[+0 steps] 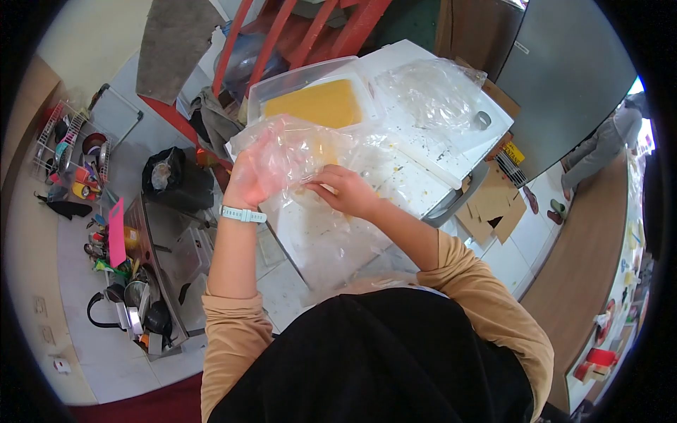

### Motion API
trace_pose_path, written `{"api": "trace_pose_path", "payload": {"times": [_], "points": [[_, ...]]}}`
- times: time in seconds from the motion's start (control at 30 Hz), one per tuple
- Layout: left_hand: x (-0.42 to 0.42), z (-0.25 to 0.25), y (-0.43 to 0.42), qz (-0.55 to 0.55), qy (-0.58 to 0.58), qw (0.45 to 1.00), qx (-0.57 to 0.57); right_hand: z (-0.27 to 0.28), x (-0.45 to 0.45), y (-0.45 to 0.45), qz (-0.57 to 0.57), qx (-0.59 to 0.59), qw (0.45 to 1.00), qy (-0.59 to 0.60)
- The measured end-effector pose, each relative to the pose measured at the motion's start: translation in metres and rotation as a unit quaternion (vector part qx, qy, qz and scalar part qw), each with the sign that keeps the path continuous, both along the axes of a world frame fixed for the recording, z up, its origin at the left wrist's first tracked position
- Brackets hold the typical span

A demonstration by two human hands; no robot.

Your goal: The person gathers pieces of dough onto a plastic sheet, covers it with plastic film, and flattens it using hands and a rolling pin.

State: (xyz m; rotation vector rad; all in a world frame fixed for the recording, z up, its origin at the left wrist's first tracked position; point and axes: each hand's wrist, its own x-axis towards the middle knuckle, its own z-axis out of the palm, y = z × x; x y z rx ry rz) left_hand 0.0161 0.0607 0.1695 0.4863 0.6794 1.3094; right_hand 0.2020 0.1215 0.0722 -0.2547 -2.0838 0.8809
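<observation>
A clear plastic bag [321, 144] is stretched between my two hands above the white table. My left hand [259, 169], with a pale band on its wrist, is wrapped in the bag's film and holds it up. The film blurs those fingers. Thumb and fingertips of my right hand [345, 192] pinch the bag's lower edge. Just beyond the bag stands a clear plastic container [257, 92] holding a flat yellow mass [317, 102]. More crumpled clear plastic [430, 92] lies to its right.
Small crumbs dot the white table [384, 60]. A black-lined bin [187, 187] and a sink [169, 233] with utensils beside it are on the left. Red stair rails [278, 39] rise behind. Flattened cardboard [493, 204] lies on the floor at right, and a person [599, 151] stands farther off.
</observation>
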Motion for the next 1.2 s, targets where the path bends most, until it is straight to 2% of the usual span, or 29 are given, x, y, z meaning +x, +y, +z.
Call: {"api": "trace_pose_path", "payload": {"times": [0.2, 0.3, 0.4, 0.5, 0.63, 0.73, 0.83, 0.93, 1.0, 1.03, 1.13, 1.2], "points": [[-0.007, -0.007, -0.003, -0.034, 0.030, 0.999, 0.019, 0.016, -0.002, -0.005, -0.037, 0.029, 0.997, 0.057], [0.000, -0.005, -0.002, -0.022, 0.023, 0.999, 0.030, 0.000, -0.008, -0.004, -0.007, 0.036, 0.999, 0.031], [-0.001, -0.003, -0.002, -0.015, 0.030, 0.999, 0.033, 0.007, 0.002, 0.002, 0.038, -0.032, 0.998, -0.041], [-0.002, 0.000, -0.006, -0.002, 0.022, 0.999, 0.034, 0.000, 0.007, 0.012, -0.024, 0.073, 0.996, -0.053], [0.004, -0.004, -0.005, -0.002, -0.015, 0.999, 0.050, 0.009, -0.001, -0.005, -0.049, 0.055, 0.997, 0.003], [0.018, -0.008, 0.001, 0.089, 0.018, 0.995, 0.039, 0.012, -0.015, -0.016, -0.061, 0.073, 0.994, 0.056], [0.020, -0.012, -0.001, 0.071, -0.032, 0.995, 0.055, 0.005, -0.020, -0.018, -0.061, 0.124, 0.987, 0.084], [0.021, -0.014, -0.003, 0.107, -0.099, 0.989, 0.018, 0.005, -0.016, -0.014, -0.064, 0.174, 0.978, 0.091], [0.016, -0.021, -0.003, 0.094, -0.097, 0.991, 0.015, 0.008, -0.014, -0.012, -0.057, 0.202, 0.969, 0.131], [0.011, -0.026, -0.003, 0.088, -0.096, 0.991, 0.013, 0.006, -0.012, -0.009, -0.049, 0.211, 0.969, 0.116], [-0.013, -0.037, -0.007, -0.031, -0.095, 0.991, 0.088, -0.010, 0.000, 0.004, -0.034, 0.214, 0.974, 0.071], [-0.016, -0.029, -0.012, -0.035, -0.098, 0.991, 0.079, -0.023, 0.009, 0.010, -0.035, 0.183, 0.982, 0.039]]}}
